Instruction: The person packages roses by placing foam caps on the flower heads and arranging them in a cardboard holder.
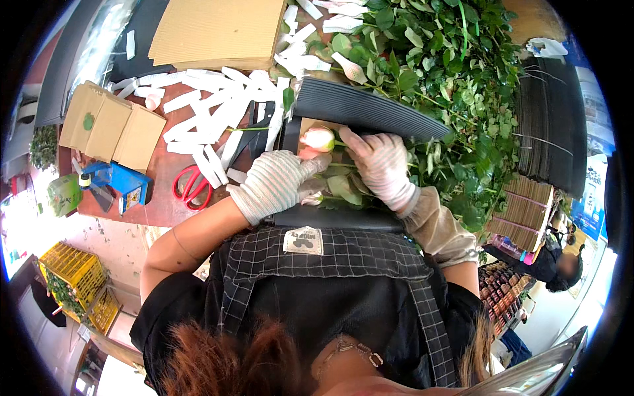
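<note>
My left hand [277,180], in a striped knit glove, lies over the rose heads, its fingertips touching them. Just above its thumb rests a pale pink rose [318,139] on brown cardboard. My right hand [381,166], gloved alike with a tan sleeve cover at the wrist, has its fingers around this rose's stem. A second pale bloom [313,199] shows below my left fingers, and green leaves [345,189] lie between my hands. Behind them, a black corrugated sheet [366,106] stands tilted up. The palms and some fingertips are hidden.
White foam net sleeves [218,106] and red-handled scissors [190,188] lie left. A corrugated cardboard stack [218,32] is at the back. Leafy rose stems [446,104] pile up right, beside bundled black sheets [547,123]. A blue tape dispenser [130,185] sits at the left edge. Another person [550,262] is far right.
</note>
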